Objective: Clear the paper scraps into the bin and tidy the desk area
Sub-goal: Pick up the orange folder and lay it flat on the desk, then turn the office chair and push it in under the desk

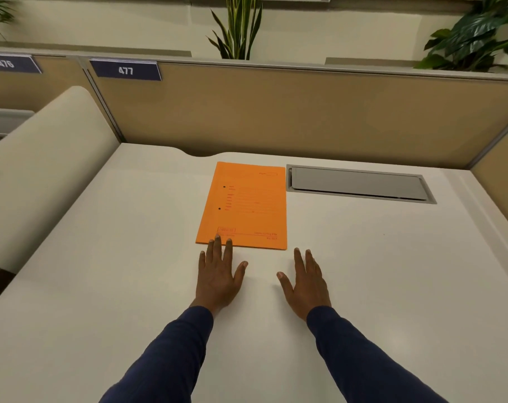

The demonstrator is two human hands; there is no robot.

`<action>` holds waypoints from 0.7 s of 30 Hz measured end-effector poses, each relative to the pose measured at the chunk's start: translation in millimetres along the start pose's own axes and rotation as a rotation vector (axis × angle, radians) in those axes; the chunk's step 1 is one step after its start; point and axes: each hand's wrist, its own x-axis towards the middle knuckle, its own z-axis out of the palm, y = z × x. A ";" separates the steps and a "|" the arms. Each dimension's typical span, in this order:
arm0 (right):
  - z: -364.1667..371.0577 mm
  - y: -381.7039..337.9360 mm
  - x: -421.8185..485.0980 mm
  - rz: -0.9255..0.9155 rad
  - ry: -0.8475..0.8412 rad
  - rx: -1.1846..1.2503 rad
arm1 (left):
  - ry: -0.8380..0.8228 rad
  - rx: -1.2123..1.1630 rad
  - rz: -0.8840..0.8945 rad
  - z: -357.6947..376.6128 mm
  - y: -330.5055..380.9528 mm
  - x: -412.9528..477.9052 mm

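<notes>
On the white desk (101,257), flat orange folder (244,205) beyond 2 spread, empty hands (264,280).

White desk (363,271): orange folder (244,207) flat, both palms resting.

**Orange folder flat on the table**

An orange folder (242,206) lies closed and flat on the white table (363,271) in front of me, its long side running away from me. Its cover has red printed lines and two small dark holes near its left edge. My left fingertips (218,238) overlap its near left corner.
</notes>
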 end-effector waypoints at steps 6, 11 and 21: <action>3.2 1.5 -49.2 -0.011 -0.019 0.006 | -0.039 -0.004 -0.022 8.1 11.1 -58.2; 2.0 10.0 -94.4 -0.053 -0.020 0.008 | -0.035 0.020 -0.036 16.5 25.8 -111.2; 1.8 62.2 -224.2 -0.194 0.013 -0.047 | -0.031 0.078 -0.090 30.5 89.9 -265.0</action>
